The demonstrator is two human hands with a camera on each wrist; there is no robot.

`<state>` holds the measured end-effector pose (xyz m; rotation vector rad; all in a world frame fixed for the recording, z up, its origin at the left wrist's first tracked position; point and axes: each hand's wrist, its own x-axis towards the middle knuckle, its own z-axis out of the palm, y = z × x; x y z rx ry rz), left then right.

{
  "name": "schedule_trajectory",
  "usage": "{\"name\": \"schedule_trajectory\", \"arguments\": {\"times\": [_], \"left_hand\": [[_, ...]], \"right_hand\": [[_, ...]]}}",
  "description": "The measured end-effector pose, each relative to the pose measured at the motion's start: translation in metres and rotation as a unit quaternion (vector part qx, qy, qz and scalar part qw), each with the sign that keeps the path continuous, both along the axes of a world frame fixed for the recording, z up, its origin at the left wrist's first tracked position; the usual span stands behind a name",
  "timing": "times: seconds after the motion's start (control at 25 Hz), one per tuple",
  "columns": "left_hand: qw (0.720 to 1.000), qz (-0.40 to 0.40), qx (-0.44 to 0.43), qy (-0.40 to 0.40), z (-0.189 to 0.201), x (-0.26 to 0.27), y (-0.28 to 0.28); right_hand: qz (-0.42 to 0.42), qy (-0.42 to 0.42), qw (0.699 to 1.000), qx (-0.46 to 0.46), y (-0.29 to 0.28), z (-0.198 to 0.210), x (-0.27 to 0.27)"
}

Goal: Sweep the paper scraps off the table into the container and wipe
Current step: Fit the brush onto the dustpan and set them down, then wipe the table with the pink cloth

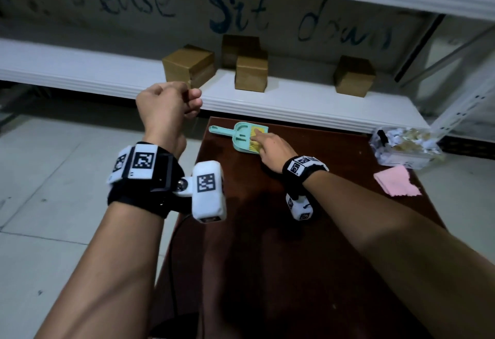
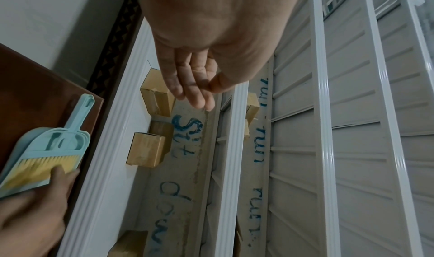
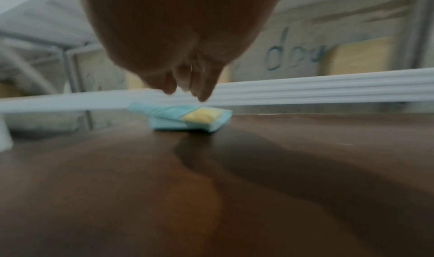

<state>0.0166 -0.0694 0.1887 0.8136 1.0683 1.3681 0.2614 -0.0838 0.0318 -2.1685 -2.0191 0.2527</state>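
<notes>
A teal dustpan [image 1: 239, 142] lies at the far edge of the dark brown table [image 1: 267, 245], with a teal brush [image 2: 61, 142] with yellow bristles nested in it. My right hand [image 1: 257, 135] reaches over it, and its straight fingers [image 2: 58, 172] touch the bristles without curling round anything. The right wrist view is blurred and shows the fingertips [image 3: 203, 96] just above the brush [image 3: 187, 115]. My left hand [image 1: 171, 103] is raised off the table's left side, loosely curled, holding nothing. A clear container [image 1: 404, 151] full of paper scraps stands at the table's right edge, beside a pink cloth [image 1: 396, 184].
A white shelf [image 1: 294, 103] runs right behind the table's far edge and carries several cardboard boxes [image 1: 251, 72]. Another shelf board hangs above it. Pale tiled floor [image 1: 53, 178] lies to the left of the table.
</notes>
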Motion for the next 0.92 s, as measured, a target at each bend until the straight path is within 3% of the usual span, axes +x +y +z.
{"name": "schedule_trajectory", "arguments": {"times": [0.12,0.28,0.4,0.52,0.64,0.92], "left_hand": [[1.000,-0.017,-0.003,0.005,0.000,0.006,-0.005],[0.998,-0.050,0.002,0.027,0.001,0.018,-0.022],[0.997,-0.063,0.016,0.047,0.002,0.025,-0.032],[0.993,-0.063,0.034,0.094,-0.004,0.029,-0.032],[0.990,-0.056,0.041,0.125,-0.007,0.034,-0.031],[0.987,-0.074,0.039,0.139,-0.006,0.040,-0.031]], "right_hand": [[-0.120,0.004,0.992,0.033,-0.051,0.013,0.054],[-0.334,-0.070,0.940,-0.003,-0.148,0.004,0.146],[-0.400,-0.103,0.911,-0.017,-0.209,-0.008,0.196],[-0.401,-0.097,0.909,-0.062,-0.231,-0.025,0.221],[-0.324,-0.110,0.931,-0.129,-0.226,-0.039,0.207],[-0.193,-0.112,0.974,-0.049,-0.128,-0.038,0.139]]}}
